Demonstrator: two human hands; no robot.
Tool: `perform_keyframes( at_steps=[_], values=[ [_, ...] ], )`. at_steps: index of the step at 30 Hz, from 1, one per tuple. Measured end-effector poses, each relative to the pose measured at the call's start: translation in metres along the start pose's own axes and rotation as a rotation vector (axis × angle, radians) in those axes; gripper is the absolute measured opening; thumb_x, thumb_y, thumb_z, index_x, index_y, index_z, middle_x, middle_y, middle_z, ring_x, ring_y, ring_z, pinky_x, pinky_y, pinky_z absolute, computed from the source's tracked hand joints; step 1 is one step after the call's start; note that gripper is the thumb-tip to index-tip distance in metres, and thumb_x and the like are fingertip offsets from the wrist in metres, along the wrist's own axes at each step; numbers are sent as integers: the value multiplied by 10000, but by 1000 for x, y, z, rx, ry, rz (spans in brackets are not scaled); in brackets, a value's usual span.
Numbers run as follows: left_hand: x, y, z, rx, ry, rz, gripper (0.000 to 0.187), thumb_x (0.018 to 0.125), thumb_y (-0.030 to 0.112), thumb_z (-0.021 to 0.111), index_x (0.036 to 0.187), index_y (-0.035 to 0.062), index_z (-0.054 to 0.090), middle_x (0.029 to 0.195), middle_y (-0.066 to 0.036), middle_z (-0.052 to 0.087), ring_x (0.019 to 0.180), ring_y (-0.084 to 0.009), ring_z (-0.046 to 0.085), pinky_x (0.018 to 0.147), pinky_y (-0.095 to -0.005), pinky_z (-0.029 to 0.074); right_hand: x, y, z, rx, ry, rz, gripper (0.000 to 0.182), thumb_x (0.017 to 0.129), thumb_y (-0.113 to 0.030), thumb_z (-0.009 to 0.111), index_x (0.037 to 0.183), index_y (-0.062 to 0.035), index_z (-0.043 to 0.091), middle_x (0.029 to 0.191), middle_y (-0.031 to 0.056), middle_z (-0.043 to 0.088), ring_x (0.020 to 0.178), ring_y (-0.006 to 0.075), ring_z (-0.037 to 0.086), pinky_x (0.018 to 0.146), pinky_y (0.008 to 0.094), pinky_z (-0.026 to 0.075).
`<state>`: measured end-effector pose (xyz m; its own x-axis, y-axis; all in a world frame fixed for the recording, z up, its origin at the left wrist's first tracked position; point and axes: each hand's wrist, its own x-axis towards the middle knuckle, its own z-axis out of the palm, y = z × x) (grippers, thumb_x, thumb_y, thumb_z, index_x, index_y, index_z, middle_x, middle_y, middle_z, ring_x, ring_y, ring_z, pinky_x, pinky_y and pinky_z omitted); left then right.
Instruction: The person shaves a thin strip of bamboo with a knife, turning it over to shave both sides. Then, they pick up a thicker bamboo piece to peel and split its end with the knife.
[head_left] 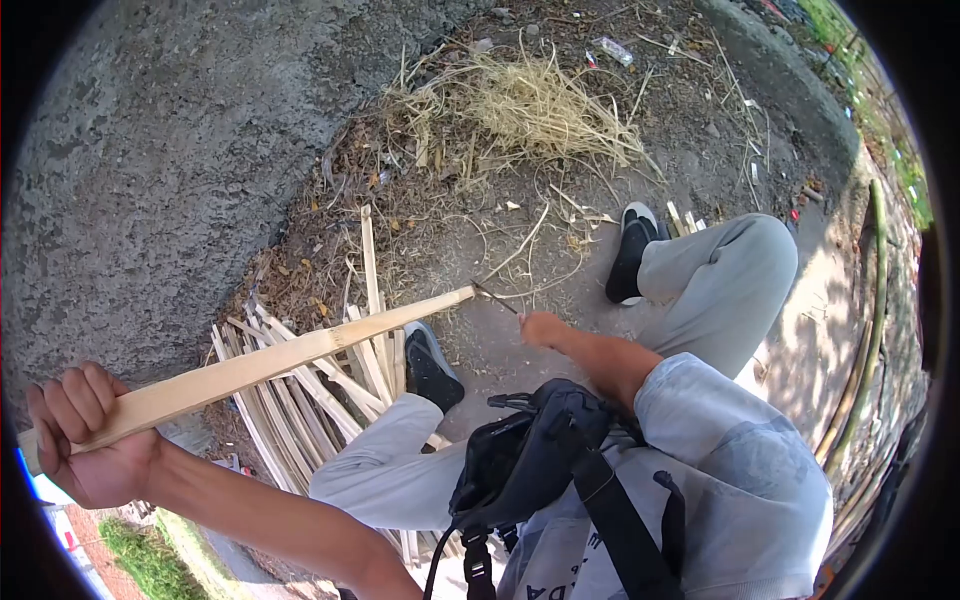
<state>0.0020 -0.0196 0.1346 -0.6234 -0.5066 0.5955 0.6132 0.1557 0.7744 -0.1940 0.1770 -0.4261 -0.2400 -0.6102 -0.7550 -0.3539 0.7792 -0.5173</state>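
Observation:
A long, pale bamboo slat (240, 375) slants across the view from lower left to the middle. My left hand (85, 430) is wrapped round its wide near end. Low over the ground, my right hand (543, 330) is closed on a thin dark-bladed knife (497, 299), its handle hidden in the fist. The blade meets or nearly meets the slat's narrow far end; contact is hard to make out. A node crosses the slat about two-thirds of the way along. Beneath it lies a pile of split bamboo strips (290, 430), beside my left shoe (430, 370).
A heap of thin bamboo shavings (530, 105) lies on the dirt ahead. A rough concrete slab (180, 150) fills the upper left. Long bamboo poles (878, 290) lie at the right. A black bag (530, 450) hangs across my front. A clear plastic bottle (613, 52) lies farther off.

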Motion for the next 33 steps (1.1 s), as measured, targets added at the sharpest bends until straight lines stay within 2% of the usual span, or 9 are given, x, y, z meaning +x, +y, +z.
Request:
perform_keyframes(
  at_steps=[3, 6, 12, 15, 21, 24, 27, 30, 33],
  values=[
    [-4, 2, -2, 47, 34, 18, 268, 843, 73, 501, 683, 143, 297, 557, 24, 237, 526, -89, 198, 529, -277, 197, 28, 13, 26, -241, 102, -157, 560, 1011, -375, 279, 1048, 26, 668, 1044, 252, 662, 996, 382, 650, 892, 477, 508],
    [-9, 2, 0, 136, 95, 55, 279, 889, 89, 454, 680, 145, 278, 581, 15, 239, 552, -95, 208, 528, -280, 202, 6, 13, 27, -222, 248, -102, 575, 1006, -390, 305, 939, 38, 683, 964, 271, 666, 973, 410, 648, 873, 490, 509],
    [-22, 9, 6, 250, 221, 93, 318, 918, 104, 417, 652, 158, 252, 589, 8, 248, 560, -100, 219, 527, -268, 226, -7, 8, 1, -155, 125, -60, 555, 987, -421, 337, 1070, 20, 664, 1137, 235, 640, 1059, 411, 616, 917, 491, 487],
    [-27, 9, 10, 323, 343, 129, 330, 910, 110, 433, 642, 163, 249, 579, 6, 250, 548, -99, 227, 512, -259, 230, -6, 2, -11, -162, -17, -9, 498, 994, -395, 333, 1161, -44, 645, 1229, 170, 617, 1158, 373, 576, 974, 483, 457],
    [-28, 7, 27, 551, 746, 230, 331, 879, 118, 478, 637, 166, 258, 556, 7, 236, 507, -99, 244, 470, -249, 231, -23, 1, -8, -212, 217, 11, 464, 951, -384, 400, 1051, -39, 694, 1088, 189, 676, 1080, 336, 634, 922, 453, 496],
    [-31, 9, 30, 595, 830, 257, 330, 875, 113, 485, 642, 164, 256, 558, 8, 232, 499, -99, 252, 468, -248, 232, -34, -13, -20, -99, 134, -38, 548, 964, -407, 366, 1040, 38, 677, 1075, 276, 650, 1069, 403, 621, 916, 475, 496],
    [-39, 10, 30, 617, 884, 284, 330, 885, 115, 484, 650, 158, 255, 568, 9, 228, 500, -101, 261, 472, -251, 233, -69, -36, -40, 57, -69, -106, 545, 955, -375, 372, 873, 55, 697, 844, 263, 681, 849, 394, 687, 781, 474, 546],
    [-44, 8, 31, 657, 1000, 317, 338, 908, 145, 489, 657, 153, 263, 577, 9, 240, 505, -102, 264, 479, -262, 231, -74, -41, -31, 130, 19, -90, 404, 882, -282, 431, 849, 15, 703, 682, 209, 667, 631, 322, 694, 579, 440, 552],
    [-43, 2, 39, 745, 1188, 370, 341, 929, 189, 497, 662, 147, 290, 583, 7, 264, 513, -102, 271, 486, -279, 225, -41, -10, -2, -179, 369, -298, 400, 879, -276, 430, 849, 14, 704, 692, 209, 671, 617, 323, 691, 559, 434, 551]
  ],
)
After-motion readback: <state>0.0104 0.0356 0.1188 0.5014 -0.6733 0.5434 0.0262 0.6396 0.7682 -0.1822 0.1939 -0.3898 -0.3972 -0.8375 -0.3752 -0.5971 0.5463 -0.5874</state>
